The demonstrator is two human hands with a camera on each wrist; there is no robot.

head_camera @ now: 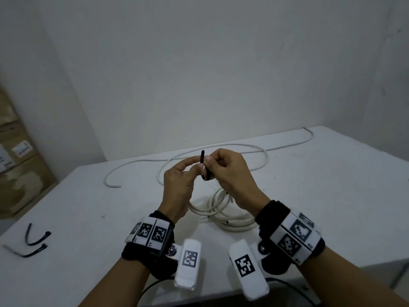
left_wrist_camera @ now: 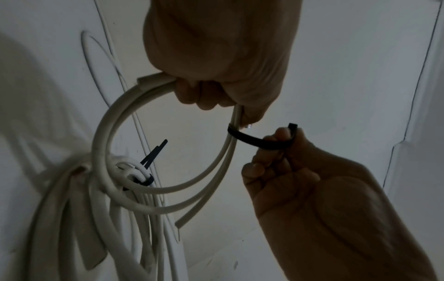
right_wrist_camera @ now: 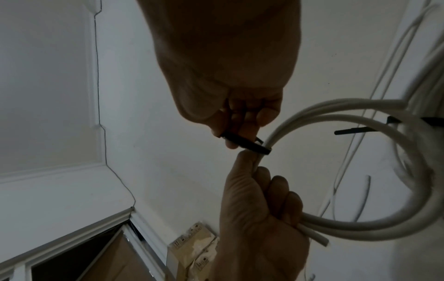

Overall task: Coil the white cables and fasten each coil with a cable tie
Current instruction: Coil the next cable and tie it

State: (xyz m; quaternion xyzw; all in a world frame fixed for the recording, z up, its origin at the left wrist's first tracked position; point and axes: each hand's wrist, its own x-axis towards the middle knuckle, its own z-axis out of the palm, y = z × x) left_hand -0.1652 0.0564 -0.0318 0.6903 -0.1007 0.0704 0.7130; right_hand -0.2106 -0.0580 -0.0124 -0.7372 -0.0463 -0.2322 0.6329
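The right hand (left_wrist_camera: 300,180) pinches a black cable tie (left_wrist_camera: 259,141) looped round the white coil (left_wrist_camera: 108,133), whose strands the left hand (left_wrist_camera: 216,57) grips in curled fingers (left_wrist_camera: 192,93) just beside the tie. In the head view, both hands hide that coil; more cable (head_camera: 221,149) lies beyond on the counter (head_camera: 332,185).

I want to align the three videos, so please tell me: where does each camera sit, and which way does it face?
Head: worn on the head, looking forward and down at the white table; both forearms show.
Left wrist: under the left hand, looking along it at the coiled white cable.
Right wrist: under the right hand, looking along it towards the fingers.
Shared: both wrist views show the black plastic cable tie round the coil.
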